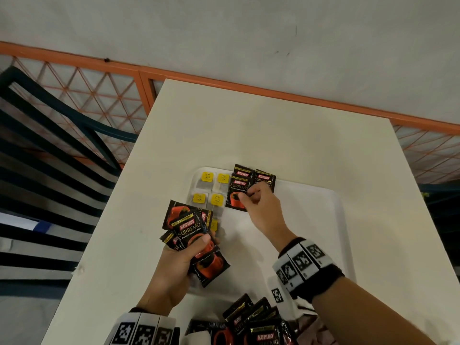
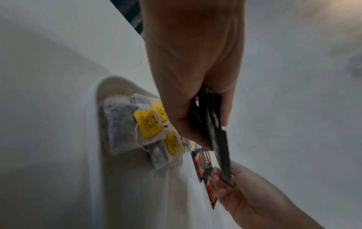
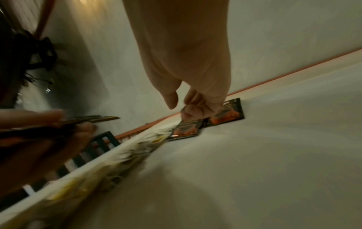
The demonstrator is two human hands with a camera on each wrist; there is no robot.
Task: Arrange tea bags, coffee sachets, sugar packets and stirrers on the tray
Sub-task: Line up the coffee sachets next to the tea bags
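Note:
A white tray (image 1: 341, 220) lies on the white table (image 1: 249, 125). Several tea bags (image 1: 211, 188) with yellow tags sit in its far left corner, also seen in the left wrist view (image 2: 127, 124). Beside them, at the far rim, lie three black-and-red coffee sachets (image 1: 237, 192). My right hand (image 1: 249, 195) is over the nearest one, fingers curled with the tips on the sachet (image 3: 186, 128). My left hand (image 1: 199, 245) grips a fanned bundle of coffee sachets (image 1: 189, 225) above the tray's left edge, thumb on top (image 2: 213, 124).
More coffee sachets (image 1: 256, 322) are heaped at the table's near edge by my wrists. A dark slatted chair (image 1: 49, 170) stands left of the table, and an orange mesh fence (image 1: 99, 100) runs behind. The tray's middle and right (image 1: 298, 220) are bare.

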